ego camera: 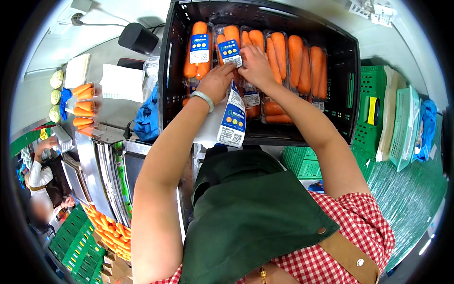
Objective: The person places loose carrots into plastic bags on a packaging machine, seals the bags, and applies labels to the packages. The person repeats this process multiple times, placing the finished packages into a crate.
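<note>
A black plastic crate (301, 140) before me holds a row of clear-wrapped carrot packs (296, 60), with more packs lying below them. My left hand (215, 82), with a pale bangle at the wrist, has its fingertips on the lower edge of a blue-and-white label (230, 49) over the second pack from the left. From under that hand hangs a strip of printed labels (232, 122) on white backing. At the same label's right edge are the curled fingers of my right hand (256, 65). The leftmost pack (201, 71) bears a similar label.
Left of the crate, paper sheets (122, 82), small carrot packs (84, 91) and a blue cloth or bag (147, 115) lie on a metal counter. Green crates (370, 106) stand to the right. A co-worker (44, 177) is at far left, near loose carrots (110, 230).
</note>
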`<state>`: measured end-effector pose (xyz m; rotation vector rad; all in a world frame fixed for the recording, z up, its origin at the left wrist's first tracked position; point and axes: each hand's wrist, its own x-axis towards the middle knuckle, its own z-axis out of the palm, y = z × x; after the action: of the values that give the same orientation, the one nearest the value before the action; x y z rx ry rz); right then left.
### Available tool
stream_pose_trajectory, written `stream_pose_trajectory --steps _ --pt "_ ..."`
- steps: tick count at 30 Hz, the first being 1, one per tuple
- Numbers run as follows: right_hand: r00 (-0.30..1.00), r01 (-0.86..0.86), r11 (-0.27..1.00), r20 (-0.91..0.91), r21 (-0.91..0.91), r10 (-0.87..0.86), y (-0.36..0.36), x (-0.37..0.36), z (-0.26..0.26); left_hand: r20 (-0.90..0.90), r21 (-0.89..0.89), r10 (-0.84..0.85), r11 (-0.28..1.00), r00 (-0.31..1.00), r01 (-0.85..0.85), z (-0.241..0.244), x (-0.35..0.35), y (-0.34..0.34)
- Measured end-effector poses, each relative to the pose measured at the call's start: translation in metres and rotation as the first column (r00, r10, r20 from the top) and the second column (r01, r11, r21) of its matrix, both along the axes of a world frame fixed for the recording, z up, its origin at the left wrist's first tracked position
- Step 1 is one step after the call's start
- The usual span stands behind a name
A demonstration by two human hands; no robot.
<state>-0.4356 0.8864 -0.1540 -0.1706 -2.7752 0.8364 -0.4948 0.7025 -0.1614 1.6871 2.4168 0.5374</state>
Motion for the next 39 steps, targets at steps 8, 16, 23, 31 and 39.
stream_pose_trajectory --steps 8,16,23,31,39 --pt "0.999 -0.002 0.997 -0.04 -0.071 -0.001 0.005 0.003 -0.007 0.044 -0.04 0.042 0.998 0.998 -0.041 0.004 0.001 0.0" --pt "0.995 -0.021 0.996 -0.098 -0.089 0.012 0.003 0.007 -0.005 0.067 -0.007 0.049 0.999 0.997 -0.049 -0.001 -0.001 -0.004" --pt "0.999 -0.051 0.977 0.028 0.209 0.046 0.0 -0.001 0.003 0.044 -0.029 0.044 0.999 0.998 -0.042 -0.001 -0.001 -0.005" --pt "0.997 -0.004 0.955 -0.07 0.296 0.026 0.016 0.007 0.002 0.062 -0.054 0.06 0.997 0.996 -0.057 -0.002 0.0 -0.005" --pt "0.994 -0.105 0.985 -0.051 -0.136 0.099 0.04 0.019 0.014 0.151 0.054 0.023 0.998 0.988 -0.031 0.003 -0.002 0.0"
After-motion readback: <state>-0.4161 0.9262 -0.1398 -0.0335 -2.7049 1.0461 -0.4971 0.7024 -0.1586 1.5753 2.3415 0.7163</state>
